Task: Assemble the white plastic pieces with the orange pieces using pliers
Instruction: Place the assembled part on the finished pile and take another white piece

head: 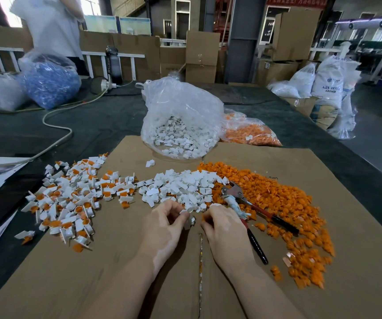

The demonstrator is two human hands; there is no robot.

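the left hand (166, 218) pinches a white piece (189, 221) and the right hand (222, 223) curls round a small orange piece (204, 219); the two pieces sit just apart, between the fingertips. the pliers (245, 203) lie on the cardboard-covered surface (93, 272) just right of the right hand, jaws pointing away, handles trailing back and rightward. judged nearer, the right hand would take them, with loose white and orange piles just beyond.

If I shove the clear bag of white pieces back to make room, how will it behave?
The clear bag will probably slump rather than slide whole: its film is thin, crumpled and open-topped. The white pieces sit loose in the bottom, so they would likely shift and settle. It looks light, and it may nudge the bag of orange pieces beside it.
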